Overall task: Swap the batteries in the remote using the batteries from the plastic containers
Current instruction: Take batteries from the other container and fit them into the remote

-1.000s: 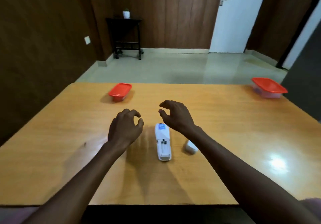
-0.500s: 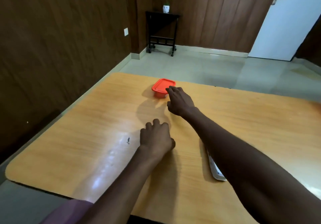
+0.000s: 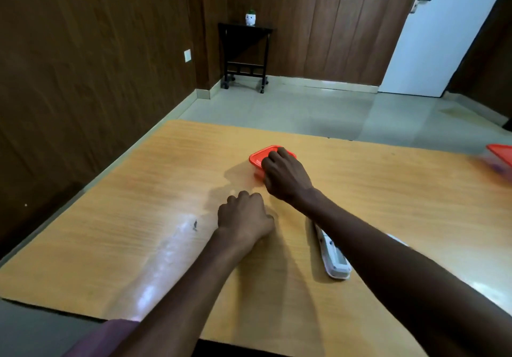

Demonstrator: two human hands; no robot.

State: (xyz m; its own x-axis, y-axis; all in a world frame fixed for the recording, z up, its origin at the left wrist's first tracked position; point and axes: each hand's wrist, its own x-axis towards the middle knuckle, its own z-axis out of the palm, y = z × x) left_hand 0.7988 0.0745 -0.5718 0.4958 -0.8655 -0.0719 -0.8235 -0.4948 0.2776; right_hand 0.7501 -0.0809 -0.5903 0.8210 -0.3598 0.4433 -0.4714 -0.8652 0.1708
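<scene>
head view | right hand (image 3: 286, 176) is laid over the small red-lidded plastic container (image 3: 261, 160) mid-table, fingers curled on its lid | left hand (image 3: 243, 216) is fisted, holding nothing, on the wooden table (image 3: 138, 218) | white remote (image 3: 333, 257) is seen just beside the right forearm

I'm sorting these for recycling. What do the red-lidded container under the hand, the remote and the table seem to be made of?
Red-lidded container: looks like plastic, a glossy opaque red lid on a seemingly clear tub. The right hand grips it.
Remote: probably hard white plastic with a smooth moulded shell.
Table: wood or wood-look laminate; visible grain, glossy enough to mirror the light.
</scene>
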